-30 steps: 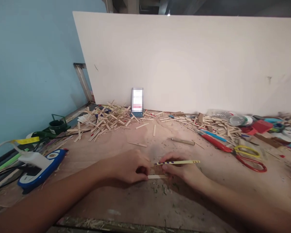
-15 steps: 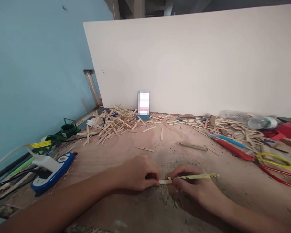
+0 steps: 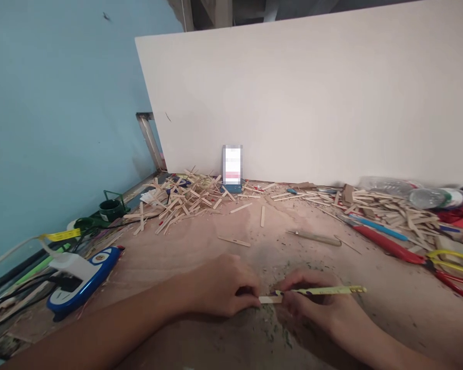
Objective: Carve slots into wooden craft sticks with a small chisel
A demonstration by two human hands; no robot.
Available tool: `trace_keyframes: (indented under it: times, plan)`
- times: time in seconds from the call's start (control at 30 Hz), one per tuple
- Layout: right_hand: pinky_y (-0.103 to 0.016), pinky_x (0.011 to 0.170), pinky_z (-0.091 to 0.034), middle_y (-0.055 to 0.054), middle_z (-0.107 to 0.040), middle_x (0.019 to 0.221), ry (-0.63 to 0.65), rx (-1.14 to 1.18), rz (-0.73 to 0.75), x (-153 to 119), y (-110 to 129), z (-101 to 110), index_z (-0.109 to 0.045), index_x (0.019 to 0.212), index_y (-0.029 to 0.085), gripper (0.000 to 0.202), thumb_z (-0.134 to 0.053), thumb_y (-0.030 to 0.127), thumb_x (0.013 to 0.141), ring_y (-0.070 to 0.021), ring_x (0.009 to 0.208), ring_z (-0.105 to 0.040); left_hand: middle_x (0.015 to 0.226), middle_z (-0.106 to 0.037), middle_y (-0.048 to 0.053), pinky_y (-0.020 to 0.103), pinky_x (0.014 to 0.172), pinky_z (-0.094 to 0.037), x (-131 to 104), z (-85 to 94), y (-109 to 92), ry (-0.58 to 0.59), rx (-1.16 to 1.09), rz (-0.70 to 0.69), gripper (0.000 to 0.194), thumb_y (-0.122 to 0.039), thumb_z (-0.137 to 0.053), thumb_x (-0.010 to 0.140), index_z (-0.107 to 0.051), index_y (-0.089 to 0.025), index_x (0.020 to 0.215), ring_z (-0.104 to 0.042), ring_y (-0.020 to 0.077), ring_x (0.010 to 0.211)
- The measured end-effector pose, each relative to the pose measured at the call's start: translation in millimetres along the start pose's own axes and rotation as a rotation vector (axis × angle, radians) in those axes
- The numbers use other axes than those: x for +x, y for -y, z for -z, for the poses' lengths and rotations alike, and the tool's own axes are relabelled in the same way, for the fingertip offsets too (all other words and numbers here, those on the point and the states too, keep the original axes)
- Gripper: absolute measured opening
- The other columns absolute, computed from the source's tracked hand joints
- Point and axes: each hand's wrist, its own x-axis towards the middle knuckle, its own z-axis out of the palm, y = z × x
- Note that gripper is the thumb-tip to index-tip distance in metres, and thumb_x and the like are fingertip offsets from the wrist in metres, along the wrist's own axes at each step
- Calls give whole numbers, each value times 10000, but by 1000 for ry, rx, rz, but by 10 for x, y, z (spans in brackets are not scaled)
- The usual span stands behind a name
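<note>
A short length of pale wooden craft stick [image 3: 270,299] shows between my two hands, low over the table. My left hand [image 3: 229,285] pinches its left end between thumb and bent fingers. In my right hand [image 3: 316,298] is a yellow pencil [image 3: 332,291], held nearly level, its blunt end pointing right. The pencil's tip is at the stick, close to my right fingertips; whether it touches the wood I cannot tell. My right fingers hide the stick's other end.
Behind the hands lie a wood-handled craft knife [image 3: 314,238] and loose sticks. A heap of sticks [image 3: 189,198] and a phone [image 3: 232,165] stand at the back. Red-handled pliers [image 3: 389,245] are at right, a blue power strip [image 3: 88,285] at left. Dark green shavings litter the table.
The whole view has shifted slightly, so most things appear a little farther right. Both hands keep their grips on the stick and pencil, appearing slightly lower and to the right.
</note>
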Motion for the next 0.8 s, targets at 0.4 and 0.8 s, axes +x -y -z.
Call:
trace_keyframes:
  times: [0.4, 0.8]
  plan:
    - [-301, 560, -494, -57, -744, 727, -31, 5, -30, -9, 19, 14, -869, 896, 233, 365, -837, 594, 846, -191, 632, -636, 915, -847, -19, 312, 875, -492, -32, -23, 52, -23, -35, -33, 156, -223, -730, 1095, -777, -235, 947, -761, 166, 857]
    - [-292, 575, -487, -55, -767, 713, -70, -40, 0, -77, 69, -78, -839, 792, 229, 171, -779, 389, 788, -175, 631, -626, 877, -811, -31, 324, 844, -442, -37, -29, 24, -41, 8, -27, 199, -225, -691, 1115, -764, -219, 931, -719, 159, 819]
